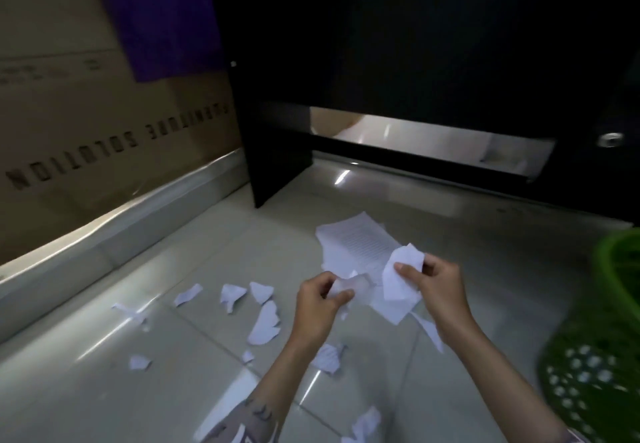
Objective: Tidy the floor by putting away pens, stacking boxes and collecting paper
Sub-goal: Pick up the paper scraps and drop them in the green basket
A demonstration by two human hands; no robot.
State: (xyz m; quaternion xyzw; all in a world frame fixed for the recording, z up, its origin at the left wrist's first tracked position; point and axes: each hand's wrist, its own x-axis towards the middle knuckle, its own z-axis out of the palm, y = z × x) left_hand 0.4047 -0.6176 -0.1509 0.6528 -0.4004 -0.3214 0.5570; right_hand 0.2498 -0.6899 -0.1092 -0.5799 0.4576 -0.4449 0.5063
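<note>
Head view: left hand (320,300) pinches a torn paper scrap (346,285); right hand (434,281) grips crumpled paper (401,278) above the tiled floor (173,373).

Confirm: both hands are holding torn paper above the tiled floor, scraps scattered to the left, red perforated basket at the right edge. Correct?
Not quite: the perforated basket is green, not red, as the head view shows. The rest holds: the left hand and right hand each hold torn paper above the tiled floor, with scraps scattered to the left.
</note>
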